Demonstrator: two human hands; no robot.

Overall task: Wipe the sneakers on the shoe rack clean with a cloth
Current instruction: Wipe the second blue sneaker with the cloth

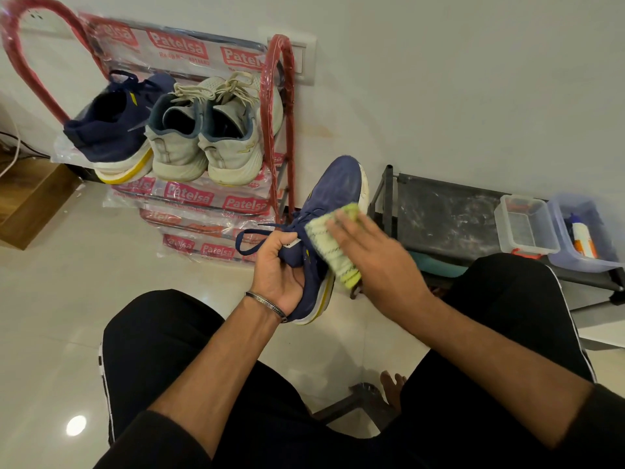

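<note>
**Navy sneaker held over the floor, cloth pressed flat on it**

We see glossy pale floor tile point(61, 299) lying open to the left of the red tube shoe rack wrapped in printed plastic point(280, 106); to the rack's right a low dark metal shelf point(449, 214) closes in along the white wall.

We hold the navy knit sneaker with a white and yellow sole point(334, 194) in the air just right of the rack's foot, toe pointing away. Our left hand point(277, 269) curls round its heel end, near the loose laces. Our right hand point(368, 252) lies with straight fingers pressing the ribbed lime-green cloth point(329, 247) against the sneaker's side.

On the rack's top tier sit a matching navy sneaker point(111, 130) and a pair of scuffed off-white mesh sneakers point(206, 137), heels toward us, touching side by side.
</note>
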